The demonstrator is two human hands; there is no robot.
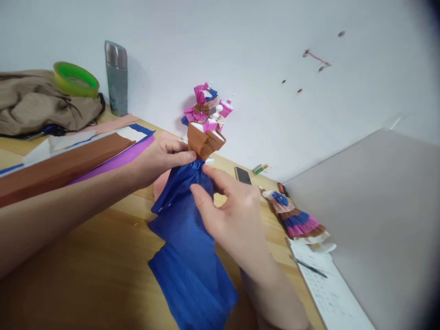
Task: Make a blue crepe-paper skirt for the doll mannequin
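Well beyond the blue paper (192,243) stands a lidded tumbler (117,85).

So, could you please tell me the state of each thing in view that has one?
Blue paper: gathered on top, loose below
Brown top: flared
Left hand: gripping at the gather
Right hand: thumb and forefinger apart
Flask: upright, capped
Phone: flat, screen dark
Pen: lying on written sheet
Cloth: crumpled
Green ring: resting on cloth
Tiered dress: ruffled

Left hand (167,158) and right hand (232,206) bare; left forearm (68,215), right forearm (275,288) uncovered too (both slender, tapering).
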